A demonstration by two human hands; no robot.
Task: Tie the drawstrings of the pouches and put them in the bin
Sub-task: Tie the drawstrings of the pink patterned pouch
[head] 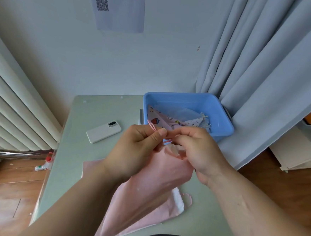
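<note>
- Pink drawstring (152,126) pinched tight by my left hand (136,147) and right hand (198,150), above the pouch (152,184) mouth.
- Pull both ends evenly; seat the knot snug against the gathers.
- Bin (223,111) waits at the tabletop's far right corner.

Cloth, plastic and wood are showing here.
The pink pouch (151,187) is looking like matt woven cloth, the blue bin (179,101) is showing smooth plastic, and the wooden floor (8,190) is gleaming.

Plain pink pouch (151,187), blue bin (225,111) holding fruit-print pouches (162,120), white phone (103,131).
</note>
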